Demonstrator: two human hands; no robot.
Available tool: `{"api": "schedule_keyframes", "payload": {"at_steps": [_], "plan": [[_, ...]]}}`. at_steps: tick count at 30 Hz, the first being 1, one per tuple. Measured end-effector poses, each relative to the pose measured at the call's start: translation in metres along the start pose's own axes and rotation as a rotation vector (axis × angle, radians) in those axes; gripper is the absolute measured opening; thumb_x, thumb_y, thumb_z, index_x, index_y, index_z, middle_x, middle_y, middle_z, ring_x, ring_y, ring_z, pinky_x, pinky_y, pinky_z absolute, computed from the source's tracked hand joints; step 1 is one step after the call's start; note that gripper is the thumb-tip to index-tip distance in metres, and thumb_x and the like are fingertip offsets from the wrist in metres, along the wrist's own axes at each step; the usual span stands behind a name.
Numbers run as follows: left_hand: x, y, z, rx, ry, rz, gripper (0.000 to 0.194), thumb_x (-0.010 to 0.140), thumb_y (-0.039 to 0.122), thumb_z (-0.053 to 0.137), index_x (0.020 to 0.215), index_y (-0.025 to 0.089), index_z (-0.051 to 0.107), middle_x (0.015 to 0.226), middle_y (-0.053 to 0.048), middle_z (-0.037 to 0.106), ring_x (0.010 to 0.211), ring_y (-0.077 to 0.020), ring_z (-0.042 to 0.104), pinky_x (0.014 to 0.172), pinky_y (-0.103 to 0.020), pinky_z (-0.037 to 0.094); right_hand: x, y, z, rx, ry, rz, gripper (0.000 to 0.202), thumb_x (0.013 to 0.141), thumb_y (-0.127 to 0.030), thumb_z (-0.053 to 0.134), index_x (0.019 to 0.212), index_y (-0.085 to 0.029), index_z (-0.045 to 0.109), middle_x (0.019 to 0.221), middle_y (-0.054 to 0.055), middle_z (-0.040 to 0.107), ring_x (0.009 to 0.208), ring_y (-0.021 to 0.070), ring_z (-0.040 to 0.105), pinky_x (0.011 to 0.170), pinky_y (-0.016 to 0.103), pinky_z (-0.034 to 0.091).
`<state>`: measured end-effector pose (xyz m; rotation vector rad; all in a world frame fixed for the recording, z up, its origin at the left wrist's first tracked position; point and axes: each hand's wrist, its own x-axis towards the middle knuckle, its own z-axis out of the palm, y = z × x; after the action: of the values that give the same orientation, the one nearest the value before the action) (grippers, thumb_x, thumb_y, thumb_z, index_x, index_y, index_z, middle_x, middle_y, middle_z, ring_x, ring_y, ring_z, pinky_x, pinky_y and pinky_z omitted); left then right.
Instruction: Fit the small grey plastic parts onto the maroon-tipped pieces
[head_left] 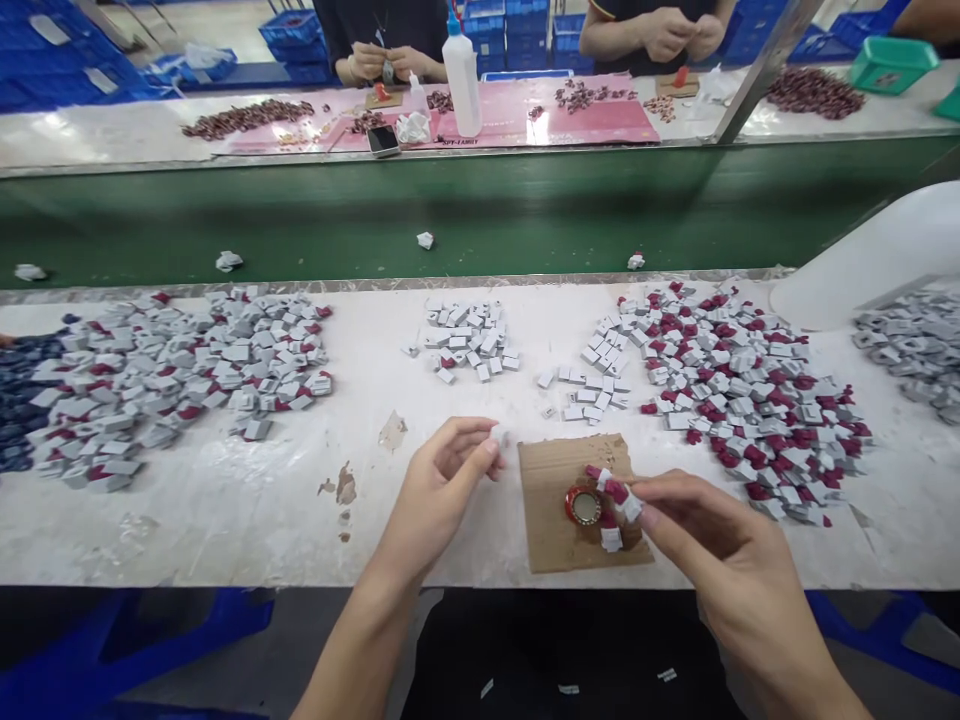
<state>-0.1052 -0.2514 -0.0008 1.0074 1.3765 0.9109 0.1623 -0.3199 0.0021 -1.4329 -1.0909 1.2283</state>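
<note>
My left hand (454, 470) is closed in a pinch on a small light-grey plastic piece (500, 435), just left of a square of cardboard (547, 540). Over the cardboard's right side, my right hand (712, 535) pinches a small grey-and-maroon plastic part (621, 494) between thumb and fingers. Below that part, a red bottle cap (583, 506), open side up, lies on the cardboard. Close to the cap is another grey-and-maroon piece (611, 538), resting on a dark wet-looking patch.
Grey-and-maroon parts form a left pile (187, 370) and a right pile (739, 390). Grey blocks (472, 335) lie between them. A large white container (877, 255) stands at right. Beyond a green divider (337, 215), two people work at another table with a white bottle (461, 85).
</note>
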Motion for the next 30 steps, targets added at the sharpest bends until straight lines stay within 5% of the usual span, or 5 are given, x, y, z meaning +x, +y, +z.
{"api": "schedule_keyframes", "payload": {"at_steps": [4, 9, 20, 30], "plan": [[-0.001, 0.009, 0.033, -0.43, -0.204, -0.163, 0.032, 0.094, 0.046, 0.09, 0.108, 0.02, 0.079, 0.088, -0.002, 0.077, 0.086, -0.0168, 0.074, 0.084, -0.029, 0.061, 0.02, -0.009, 0.009, 0.228, 0.022, 0.054, 0.011, 0.096, -0.043, 0.092, 0.103, -0.035, 0.09, 0.11, 0.004, 0.089, 0.098, 0.0251, 0.084, 0.08, 0.03, 0.069], [0.001, 0.011, 0.06, -0.463, -0.253, -0.24, 0.035, 0.086, 0.038, 0.099, 0.109, 0.018, 0.082, 0.095, -0.004, 0.083, 0.089, -0.016, 0.078, 0.091, -0.029, 0.062, 0.035, -0.01, 0.019, 0.371, 0.077, 0.098, 0.019, 0.089, -0.046, 0.098, 0.101, -0.033, 0.091, 0.106, 0.003, 0.089, 0.102, 0.0248, 0.084, 0.095, 0.035, 0.07], [0.006, 0.011, 0.077, -0.48, -0.287, -0.201, 0.029, 0.098, 0.041, 0.087, 0.115, 0.019, 0.081, 0.094, -0.005, 0.085, 0.089, -0.017, 0.079, 0.093, -0.03, 0.064, 0.043, -0.008, 0.015, 0.602, 0.114, 0.188, 0.018, 0.084, -0.038, 0.101, 0.096, -0.031, 0.091, 0.104, 0.002, 0.09, 0.114, 0.0267, 0.086, 0.105, 0.036, 0.069], [0.006, 0.014, 0.072, -0.257, -0.37, -0.029, 0.023, 0.106, 0.041, 0.078, 0.118, 0.022, 0.082, 0.107, -0.007, 0.085, 0.101, -0.0226, 0.08, 0.096, -0.035, 0.065, 0.042, -0.009, 0.012, 0.316, 0.133, 0.058, 0.016, 0.089, -0.042, 0.098, 0.099, -0.032, 0.091, 0.105, 0.004, 0.087, 0.101, 0.0237, 0.083, 0.091, 0.034, 0.07]]}}
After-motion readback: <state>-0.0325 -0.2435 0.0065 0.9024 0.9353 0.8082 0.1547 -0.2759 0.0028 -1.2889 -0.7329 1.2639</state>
